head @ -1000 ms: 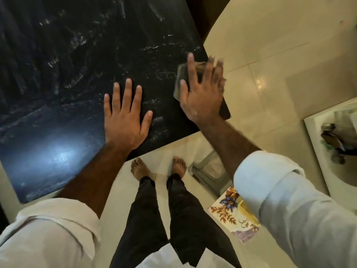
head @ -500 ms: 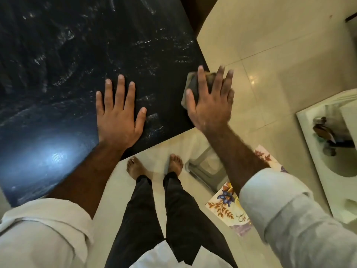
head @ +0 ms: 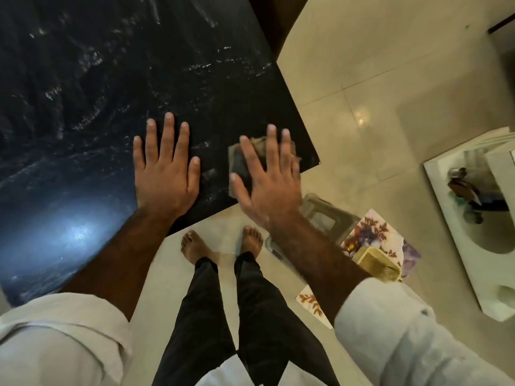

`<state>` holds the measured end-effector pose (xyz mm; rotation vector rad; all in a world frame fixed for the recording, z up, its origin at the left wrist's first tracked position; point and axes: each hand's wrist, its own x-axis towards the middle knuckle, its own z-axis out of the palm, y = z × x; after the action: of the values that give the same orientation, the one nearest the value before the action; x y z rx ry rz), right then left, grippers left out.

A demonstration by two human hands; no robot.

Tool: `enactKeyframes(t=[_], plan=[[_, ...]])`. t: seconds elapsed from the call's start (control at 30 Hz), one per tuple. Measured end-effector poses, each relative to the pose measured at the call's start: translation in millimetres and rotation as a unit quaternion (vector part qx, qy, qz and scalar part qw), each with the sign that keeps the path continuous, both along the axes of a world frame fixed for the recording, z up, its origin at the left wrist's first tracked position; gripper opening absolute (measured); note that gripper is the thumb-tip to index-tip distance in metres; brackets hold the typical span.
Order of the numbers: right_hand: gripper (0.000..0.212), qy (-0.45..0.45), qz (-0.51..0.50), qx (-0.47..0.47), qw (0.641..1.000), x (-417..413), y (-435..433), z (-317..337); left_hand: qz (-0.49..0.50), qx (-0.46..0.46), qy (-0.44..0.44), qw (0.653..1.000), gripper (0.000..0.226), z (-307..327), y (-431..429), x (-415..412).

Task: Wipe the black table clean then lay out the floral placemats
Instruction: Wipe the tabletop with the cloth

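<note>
The black table (head: 117, 87) fills the upper left, glossy, with pale wet streaks and a bright light reflection near its front edge. My left hand (head: 165, 171) lies flat on it, fingers spread, holding nothing. My right hand (head: 269, 185) presses a dark grey cloth (head: 239, 162) flat against the table near its front right corner; most of the cloth is hidden under the palm. Floral placemats (head: 370, 232) lie on the floor at the lower right, partly behind my right forearm, with a small woven yellowish item (head: 376, 263) on top.
A grey plastic stool (head: 323, 215) stands on the tiled floor beside the table corner, next to the placemats. A white washbasin (head: 473, 238) with a tap is at the right edge. My bare feet (head: 223, 243) stand at the table's front edge.
My right hand has slid the cloth toward me and leftward along the table's right edge to the front corner. The left hand has stayed flat. More of the placemats now shows.
</note>
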<state>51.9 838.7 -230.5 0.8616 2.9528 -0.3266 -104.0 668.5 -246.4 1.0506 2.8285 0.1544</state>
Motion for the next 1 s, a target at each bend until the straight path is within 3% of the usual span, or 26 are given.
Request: enactKeyframes(t=[0.1,0.27,0.47,0.67,0.83,1.0], plan=[[0.085,-0.022,-0.046,0.021,0.998,13.7,28.2,2.2,0.003,0.001,0.004,1.0,0.071,1.6,0.4,0.0],[0.083,-0.007,-0.109,0.025,0.994,-45.4,78.3,1.7,0.004,-0.005,-0.003,1.0,0.071,2.1,0.8,0.7],[0.083,0.021,-0.045,0.05,0.998,-122.0,53.4,1.5,0.0,-0.013,-0.014,1.0,0.071,4.6,1.2,0.2],[0.08,0.031,0.071,0.023,0.997,-61.8,-24.3,0.9,-0.004,0.025,-0.112,0.993,0.074,24.6,-14.4,-11.5],[0.082,-0.013,0.013,0.017,1.0,1.1,-16.7,3.9,0.048,-0.016,-0.043,0.998,0.075,27.2,-69.8,-30.1],[0.081,-0.023,-0.05,0.017,0.998,-58.4,7.3,11.1,0.092,-0.047,-0.04,0.994,0.082,15.6,-110.8,-36.3]])
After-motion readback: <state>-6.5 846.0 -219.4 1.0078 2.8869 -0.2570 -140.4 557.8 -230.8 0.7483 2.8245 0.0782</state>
